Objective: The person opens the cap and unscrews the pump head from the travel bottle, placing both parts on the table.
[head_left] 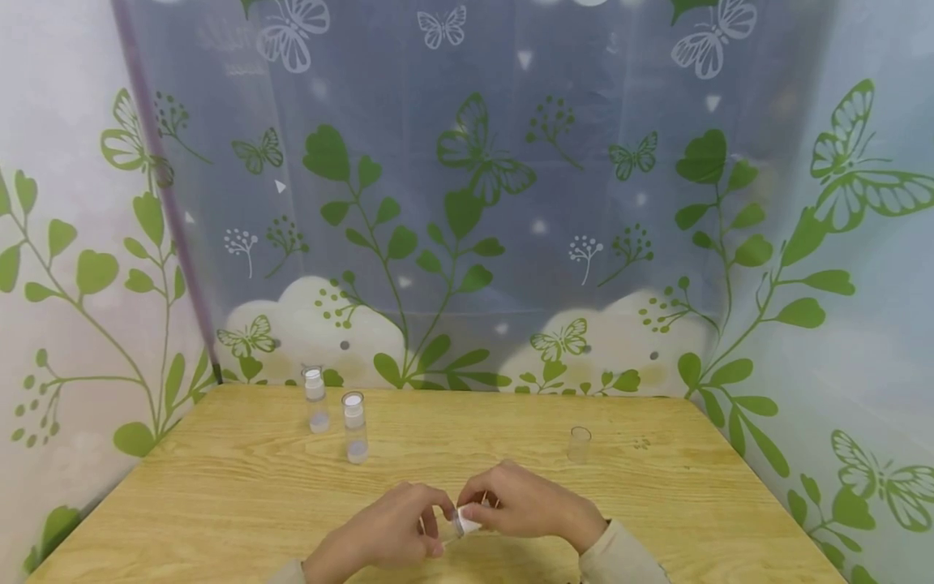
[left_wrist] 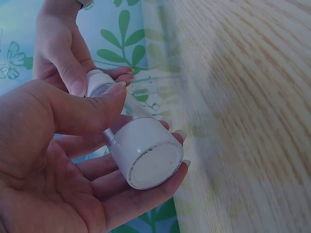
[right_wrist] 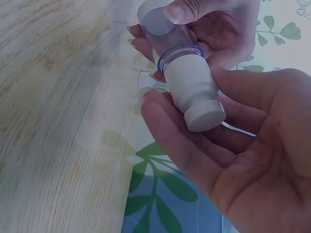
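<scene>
Near the table's front edge, my two hands hold a small clear pump bottle point(head_left: 467, 521), tilted between them. My left hand point(head_left: 397, 523) grips its clear body, thumb on top and fingers beneath; the white bottom point(left_wrist: 148, 155) faces the left wrist camera. With thumb and fingers, my right hand point(head_left: 525, 504) holds the white pump head point(right_wrist: 192, 82) at the other end. A blue-tinted ring shows between body and head in the right wrist view. Beyond the right hand, a clear cap point(head_left: 580, 446) stands on the table.
Two similar bottles with white tops stand at the back left of the wooden table point(head_left: 452, 430): a farther bottle point(head_left: 316, 401) and a nearer bottle point(head_left: 355, 430). A curtain point(head_left: 569, 195) printed with leaves and butterflies rises behind the table and along both sides.
</scene>
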`<action>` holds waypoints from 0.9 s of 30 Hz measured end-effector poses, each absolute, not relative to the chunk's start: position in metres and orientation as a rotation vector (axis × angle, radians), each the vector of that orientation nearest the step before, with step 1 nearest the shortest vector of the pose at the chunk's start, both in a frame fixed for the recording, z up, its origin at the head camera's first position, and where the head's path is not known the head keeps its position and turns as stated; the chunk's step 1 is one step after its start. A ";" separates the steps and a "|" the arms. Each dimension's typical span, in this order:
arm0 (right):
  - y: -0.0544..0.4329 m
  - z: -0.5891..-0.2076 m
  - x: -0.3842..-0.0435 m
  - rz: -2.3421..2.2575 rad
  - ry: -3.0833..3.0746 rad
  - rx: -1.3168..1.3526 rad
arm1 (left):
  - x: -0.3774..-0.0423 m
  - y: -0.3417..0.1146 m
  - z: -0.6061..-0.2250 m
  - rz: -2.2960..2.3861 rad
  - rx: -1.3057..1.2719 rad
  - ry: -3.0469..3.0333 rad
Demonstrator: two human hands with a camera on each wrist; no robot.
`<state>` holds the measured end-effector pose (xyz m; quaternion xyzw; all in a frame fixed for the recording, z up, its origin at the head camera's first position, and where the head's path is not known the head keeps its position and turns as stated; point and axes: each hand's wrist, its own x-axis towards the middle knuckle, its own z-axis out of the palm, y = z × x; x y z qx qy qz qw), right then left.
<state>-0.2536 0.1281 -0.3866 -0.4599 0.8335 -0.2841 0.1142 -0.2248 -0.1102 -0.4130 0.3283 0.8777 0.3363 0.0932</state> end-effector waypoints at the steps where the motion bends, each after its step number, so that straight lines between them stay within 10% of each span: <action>1: 0.128 -0.386 -0.253 -0.833 2.447 -1.340 | -0.225 -0.110 -0.413 0.998 0.978 2.606; 27: 0.127 -0.386 -0.252 -0.848 2.522 -1.302 | -0.225 -0.111 -0.411 1.018 0.937 2.586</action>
